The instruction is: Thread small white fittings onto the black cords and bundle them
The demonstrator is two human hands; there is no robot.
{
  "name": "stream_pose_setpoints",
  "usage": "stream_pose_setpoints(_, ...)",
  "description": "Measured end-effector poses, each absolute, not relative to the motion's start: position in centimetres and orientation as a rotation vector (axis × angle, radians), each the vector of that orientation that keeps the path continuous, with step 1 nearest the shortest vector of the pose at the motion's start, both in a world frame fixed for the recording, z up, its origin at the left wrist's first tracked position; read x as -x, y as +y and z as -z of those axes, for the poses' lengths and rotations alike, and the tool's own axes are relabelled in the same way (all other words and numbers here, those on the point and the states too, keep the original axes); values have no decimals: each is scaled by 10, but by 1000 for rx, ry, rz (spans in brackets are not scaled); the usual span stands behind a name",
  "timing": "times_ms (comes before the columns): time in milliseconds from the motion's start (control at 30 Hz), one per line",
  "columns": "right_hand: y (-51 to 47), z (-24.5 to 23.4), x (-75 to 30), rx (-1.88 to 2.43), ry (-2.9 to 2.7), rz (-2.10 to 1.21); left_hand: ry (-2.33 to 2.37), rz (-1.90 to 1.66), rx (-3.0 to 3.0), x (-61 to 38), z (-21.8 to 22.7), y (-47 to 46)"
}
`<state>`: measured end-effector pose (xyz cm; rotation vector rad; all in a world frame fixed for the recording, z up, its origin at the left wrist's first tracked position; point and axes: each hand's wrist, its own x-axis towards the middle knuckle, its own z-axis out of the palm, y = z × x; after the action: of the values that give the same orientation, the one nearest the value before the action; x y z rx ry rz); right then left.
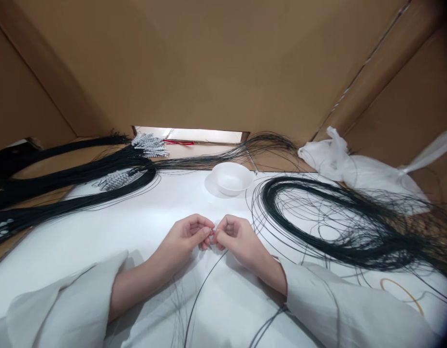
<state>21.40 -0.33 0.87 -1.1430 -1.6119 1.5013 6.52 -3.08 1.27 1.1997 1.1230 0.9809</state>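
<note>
Head-worn view, forward and down, close over table [100, 232].

Free across the left half of the tabletop [100, 232], from the left grip [189, 237] out toward the near left corner. Blocked along the far left edge by bundled black cords [81, 179], with silver pieces [151, 145] among them. Open in a narrow band between the two grips and the white bowl [232, 178] at the far edge. Crowded over the whole right side by a loose cord tangle [335, 217], reaching close to the right grip [236, 237]. Closed in by a plastic bag [339, 162] at the far right corner and by cardboard walls [223, 63] all round. Crossed toward the near edge by a thin cord [197, 295] pinched between the grips.
</note>
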Motion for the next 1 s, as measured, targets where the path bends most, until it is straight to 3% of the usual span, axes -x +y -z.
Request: stream_pose_setpoints(1000, 12, -8, -221, 957, -1602, -1799, 1208, -981, -1452, -62, -17, -29)
